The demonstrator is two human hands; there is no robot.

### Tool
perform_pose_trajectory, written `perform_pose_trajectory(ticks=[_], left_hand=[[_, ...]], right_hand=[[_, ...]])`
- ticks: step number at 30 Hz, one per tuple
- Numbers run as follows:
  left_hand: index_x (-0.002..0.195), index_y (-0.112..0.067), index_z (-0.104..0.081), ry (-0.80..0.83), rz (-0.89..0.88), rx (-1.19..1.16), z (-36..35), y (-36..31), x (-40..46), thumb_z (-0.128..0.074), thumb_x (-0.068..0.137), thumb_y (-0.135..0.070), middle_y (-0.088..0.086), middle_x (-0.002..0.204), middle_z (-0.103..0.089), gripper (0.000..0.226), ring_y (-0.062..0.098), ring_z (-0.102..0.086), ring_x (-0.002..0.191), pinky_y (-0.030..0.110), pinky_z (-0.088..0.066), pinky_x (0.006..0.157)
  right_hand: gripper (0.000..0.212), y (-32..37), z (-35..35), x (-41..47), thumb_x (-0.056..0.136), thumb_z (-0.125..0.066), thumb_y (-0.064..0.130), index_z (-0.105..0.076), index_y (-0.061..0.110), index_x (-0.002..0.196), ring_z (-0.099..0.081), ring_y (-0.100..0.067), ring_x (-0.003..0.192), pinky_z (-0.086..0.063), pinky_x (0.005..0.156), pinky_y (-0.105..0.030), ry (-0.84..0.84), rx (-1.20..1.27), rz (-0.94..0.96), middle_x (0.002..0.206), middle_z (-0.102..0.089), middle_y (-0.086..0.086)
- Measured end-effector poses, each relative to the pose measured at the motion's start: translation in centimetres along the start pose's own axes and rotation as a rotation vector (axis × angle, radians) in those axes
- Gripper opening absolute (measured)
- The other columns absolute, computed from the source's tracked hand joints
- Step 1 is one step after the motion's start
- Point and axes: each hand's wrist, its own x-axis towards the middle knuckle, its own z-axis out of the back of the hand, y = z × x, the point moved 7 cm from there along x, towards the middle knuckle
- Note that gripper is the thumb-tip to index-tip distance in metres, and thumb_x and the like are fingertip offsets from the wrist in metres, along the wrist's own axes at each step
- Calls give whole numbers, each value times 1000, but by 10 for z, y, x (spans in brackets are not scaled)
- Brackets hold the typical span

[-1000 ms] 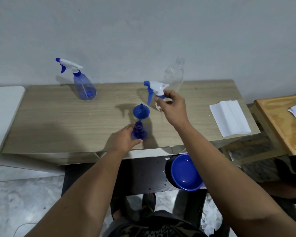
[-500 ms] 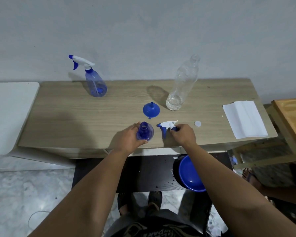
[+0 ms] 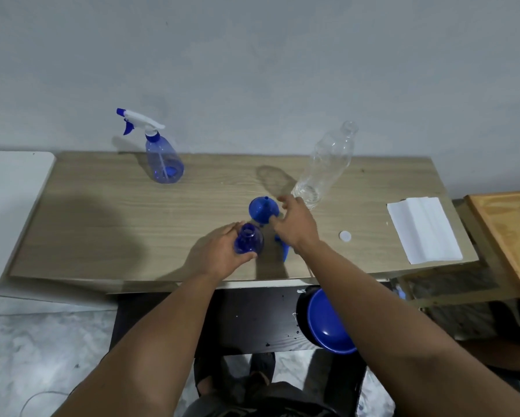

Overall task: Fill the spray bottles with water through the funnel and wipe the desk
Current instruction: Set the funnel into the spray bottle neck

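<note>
An open blue spray bottle point(image 3: 249, 242) with no top stands near the desk's front edge, and my left hand point(image 3: 219, 254) grips its side. My right hand point(image 3: 296, 224) reaches over the blue funnel point(image 3: 261, 207), which lies upside down just behind the bottle; its fingers are spread and touch the funnel's right rim. The removed spray head point(image 3: 284, 251) lies on the desk under my right wrist, mostly hidden. A second blue spray bottle point(image 3: 162, 162) with its white trigger top stands at the back left. A clear plastic bottle point(image 3: 325, 167), uncapped, stands at the back right.
A small white cap point(image 3: 345, 235) lies right of my right hand. A folded white cloth point(image 3: 422, 228) rests at the wooden desk's point(image 3: 102, 221) right end. Below the desk edge hangs a blue basin point(image 3: 328, 323). Another wooden table point(image 3: 505, 236) stands to the right.
My right hand set the spray head down on the desk, let go of it, and moved back toward the funnel. My left hand kept hold of the open bottle.
</note>
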Motion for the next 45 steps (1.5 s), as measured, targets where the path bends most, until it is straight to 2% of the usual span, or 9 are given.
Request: perform_pose_trajectory(ticks=[4, 9, 17, 19, 22, 25, 30, 40, 45], left_hand=[[148, -26, -47, 48, -15, -19, 1, 5, 15, -80, 79, -46, -11, 148, -51, 79, 13, -52, 131, 14, -31, 94], [153, -24, -41, 86, 37, -32, -6, 11, 23, -78, 84, -39, -9, 153, -47, 80, 17, -53, 131, 20, -34, 100], [151, -22, -44, 88, 71, -135, -12, 13, 24, -80, 83, -35, -8, 152, -48, 77, 16, -54, 129, 14, -33, 97], [153, -22, -42, 99, 60, -127, -11, 13, 23, -80, 81, -38, -8, 154, -45, 83, 15, -51, 133, 21, -36, 107], [154, -25, -39, 98, 51, -84, -6, 10, 20, -79, 81, -42, -11, 156, -41, 86, 11, -47, 136, 21, -34, 108], [152, -27, -42, 50, 51, -72, -1, 5, 17, -78, 81, -45, -12, 153, -45, 82, 11, -48, 135, 16, -32, 100], [132, -22, -62, 8, 38, -145, -1, -11, 23, -82, 78, -33, -4, 126, -63, 58, 19, -61, 114, 14, -25, 71], [133, -27, -56, 56, 102, -107, -3, -21, 29, -76, 84, -32, 1, 111, -68, 52, 24, -66, 98, 19, -27, 55], [126, -35, -59, 59, 147, -164, -6, -19, 30, -80, 74, -46, -7, 109, -70, 56, 22, -68, 97, 29, -45, 72]], right_hand=[[71, 33, -20, 54, 87, -73, 23, -42, 21, 150, -58, -33, 124, -53, 83, -42, 165, -314, 2, 146, -47, -11], [59, 44, -47, 82, 73, -87, 31, -59, 13, 121, -63, -28, 98, -52, 68, -35, 423, -675, -4, 107, -60, -6], [44, 48, -55, 87, 79, -84, 26, -61, 15, 116, -66, -29, 101, -50, 69, -35, 390, -735, 51, 126, -61, -9], [34, 48, -45, 87, 77, -83, 26, -58, 14, 96, -63, -24, 83, -50, 63, -32, 385, -666, 16, 113, -70, -7], [65, 54, -25, 85, 77, -88, 33, -54, 12, 128, -65, -29, 96, -61, 75, -41, 344, -411, -19, 119, -62, -6], [83, 68, 5, 72, 78, -91, 35, -51, 15, 148, -64, -27, 109, -62, 79, -37, 236, 88, 21, 127, -57, -1], [72, 63, 35, 32, 68, -99, 31, -66, 16, 130, -72, -11, 99, -59, 82, -23, 36, 544, 77, 121, -71, 0], [75, 36, 2, -14, 67, -97, 5, -60, 19, 131, -71, -21, 118, -59, 101, -49, -56, 844, 125, 134, -65, 1], [70, 38, 14, -19, 70, -94, -5, -58, 6, 129, -70, -9, 118, -58, 100, -32, -169, 971, 138, 137, -64, -9]])
